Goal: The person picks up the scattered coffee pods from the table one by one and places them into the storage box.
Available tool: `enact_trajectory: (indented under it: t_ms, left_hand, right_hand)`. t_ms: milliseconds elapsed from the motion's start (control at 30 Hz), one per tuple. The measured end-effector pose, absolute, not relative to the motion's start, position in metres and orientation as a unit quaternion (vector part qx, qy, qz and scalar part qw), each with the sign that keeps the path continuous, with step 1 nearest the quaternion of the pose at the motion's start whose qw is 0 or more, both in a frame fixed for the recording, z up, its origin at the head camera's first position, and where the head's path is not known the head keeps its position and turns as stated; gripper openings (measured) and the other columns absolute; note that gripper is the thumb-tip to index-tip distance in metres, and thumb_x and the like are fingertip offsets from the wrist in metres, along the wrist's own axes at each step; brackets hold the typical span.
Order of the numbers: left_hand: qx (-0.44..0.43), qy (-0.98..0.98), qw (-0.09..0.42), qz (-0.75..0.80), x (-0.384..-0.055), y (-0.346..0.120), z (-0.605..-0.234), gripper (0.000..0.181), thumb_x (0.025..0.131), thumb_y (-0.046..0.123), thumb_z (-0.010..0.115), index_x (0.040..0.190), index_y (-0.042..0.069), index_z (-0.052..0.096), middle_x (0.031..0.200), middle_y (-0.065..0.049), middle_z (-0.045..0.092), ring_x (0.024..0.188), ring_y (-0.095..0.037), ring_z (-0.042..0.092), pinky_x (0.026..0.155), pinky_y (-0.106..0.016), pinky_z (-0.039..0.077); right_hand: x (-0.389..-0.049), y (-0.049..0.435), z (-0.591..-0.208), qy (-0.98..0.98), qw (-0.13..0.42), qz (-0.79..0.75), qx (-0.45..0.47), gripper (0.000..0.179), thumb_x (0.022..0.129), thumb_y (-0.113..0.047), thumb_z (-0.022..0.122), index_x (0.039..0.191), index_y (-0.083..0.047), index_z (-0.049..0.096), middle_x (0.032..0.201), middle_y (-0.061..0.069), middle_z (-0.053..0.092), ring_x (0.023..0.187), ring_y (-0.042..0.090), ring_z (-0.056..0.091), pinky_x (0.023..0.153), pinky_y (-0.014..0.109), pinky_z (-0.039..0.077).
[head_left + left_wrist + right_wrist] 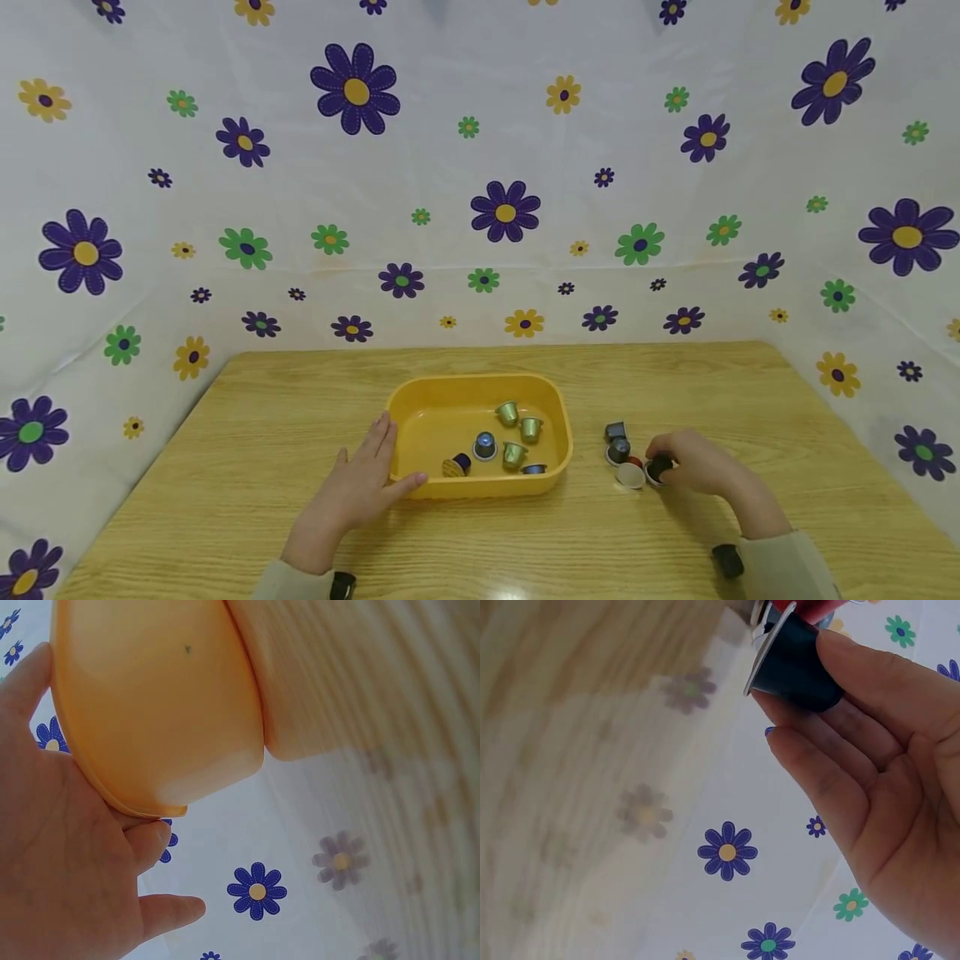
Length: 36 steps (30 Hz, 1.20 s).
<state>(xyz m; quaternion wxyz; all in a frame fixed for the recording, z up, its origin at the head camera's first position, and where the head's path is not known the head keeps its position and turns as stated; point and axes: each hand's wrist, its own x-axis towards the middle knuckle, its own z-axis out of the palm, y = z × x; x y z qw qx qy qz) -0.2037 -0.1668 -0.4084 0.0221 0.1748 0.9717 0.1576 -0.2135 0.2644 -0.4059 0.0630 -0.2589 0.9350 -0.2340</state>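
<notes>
My left hand (358,483) rests at the left end of a yellow plastic bin (487,489), fingers extended along its rim and thumb over the front edge. Inside lie several coffee capsules: green ones (513,455), a blue one (485,445) standing on its lid, and a dark one with a gold lid (456,467). Right of the bin, my right hand (705,468) pinches a dark coffee capsule (799,667) between thumb and fingers, its foil rim facing away from the palm. Close beside it sit a grey-blue capsule (618,450) and a red capsule (636,462), partly hidden.
A dark capsule (615,431) lies at the back of the small cluster, and another shows its pale lid (630,476) in front. The wooden table (300,392) meets a flower-patterned cloth (435,167) behind and at both sides. Dark wrist straps (727,561) show at the sleeves.
</notes>
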Motion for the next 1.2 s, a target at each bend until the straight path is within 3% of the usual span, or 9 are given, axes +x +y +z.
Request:
enact_trajectory:
  t_ms: [267, 467, 1000, 1200]
  left_hand:
    - [0.174, 0.971, 0.023, 0.16, -0.204, -0.167, -0.408, 0.091, 0.083, 0.063, 0.037, 0.137, -0.009, 0.019, 0.145, -0.019, 0.007, 0.131, -0.033, 0.011, 0.093, -0.065, 0.013]
    - [0.171, 0.971, 0.017, 0.164, -0.204, -0.166, -0.406, 0.086, 0.085, 0.056, 0.043, 0.137, -0.009, 0.019, 0.145, -0.019, 0.008, 0.131, -0.033, 0.012, 0.093, -0.064, 0.013]
    - [0.171, 0.972, 0.024, 0.162, -0.203, -0.168, -0.41, 0.088, 0.084, 0.058, 0.042, 0.137, -0.008, 0.019, 0.145, -0.018, 0.006, 0.131, -0.032, 0.01, 0.093, -0.064, 0.013]
    - [0.171, 0.972, 0.018, 0.163, -0.203, -0.168, -0.41, 0.088, 0.085, 0.058, 0.042, 0.137, -0.008, 0.018, 0.145, -0.018, 0.006, 0.131, -0.033, 0.01, 0.094, -0.063, 0.012]
  right_hand:
    - [-0.209, 0.266, -0.393, 0.931, 0.043, -0.254, -0.259, 0.02, 0.075, 0.002, 0.065, 0.095, 0.002, 0.06, 0.091, 0.008, 0.061, 0.084, 0.027, 0.058, 0.07, 0.04, 0.048]
    - [-0.209, 0.262, -0.385, 0.933, -0.013, -0.258, -0.251, 0.024, 0.077, -0.001, 0.065, 0.1, 0.002, 0.06, 0.097, 0.012, 0.062, 0.093, 0.034, 0.057, 0.077, 0.045, 0.046]
    - [-0.208, 0.233, -0.391, 0.908, -0.197, -0.251, -0.271, 0.03, 0.073, -0.002, 0.07, 0.102, -0.001, 0.063, 0.096, 0.009, 0.065, 0.085, 0.022, 0.062, 0.07, 0.035, 0.05]
    - [-0.213, 0.204, -0.383, 0.901, -0.191, -0.266, -0.286, 0.031, 0.076, -0.005, 0.068, 0.107, -0.002, 0.062, 0.101, 0.009, 0.064, 0.088, 0.022, 0.061, 0.07, 0.034, 0.05]
